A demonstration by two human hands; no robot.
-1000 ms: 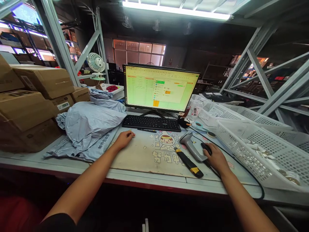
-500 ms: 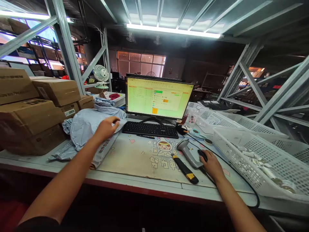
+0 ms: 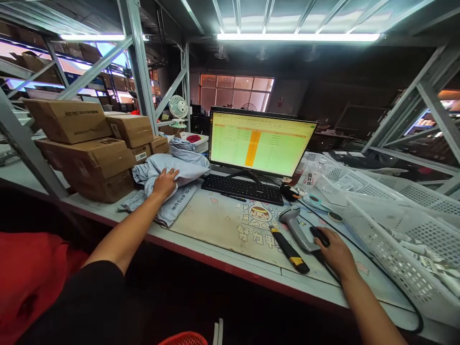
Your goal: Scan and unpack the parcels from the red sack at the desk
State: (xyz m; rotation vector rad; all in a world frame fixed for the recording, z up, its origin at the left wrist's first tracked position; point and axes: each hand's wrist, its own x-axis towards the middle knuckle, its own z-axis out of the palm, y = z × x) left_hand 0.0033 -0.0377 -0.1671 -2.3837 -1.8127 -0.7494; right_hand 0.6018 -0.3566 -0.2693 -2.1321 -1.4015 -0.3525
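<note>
Grey plastic bags (image 3: 189, 171) left of the keyboard (image 3: 244, 188) seem light, slippery, best gathered at a fold; my left grip (image 3: 166, 184) rests on them, whether pinching I can't tell, right grip (image 3: 336, 251) round the mouse (image 3: 318, 235).

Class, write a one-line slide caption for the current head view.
Left hand on a grey bag, right hand on a mouse, scanner beside it, lit monitor behind.

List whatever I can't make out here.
All in the head view:
Whether the crumpled grey plastic mailer under the left hand holds anything: opaque film hides it.
Part of the black computer mouse: the right hand covers it.
Text on the wide black-framed monitor: too small.
The white perforated plastic basket's right end: the picture's edge cuts it off.
</note>
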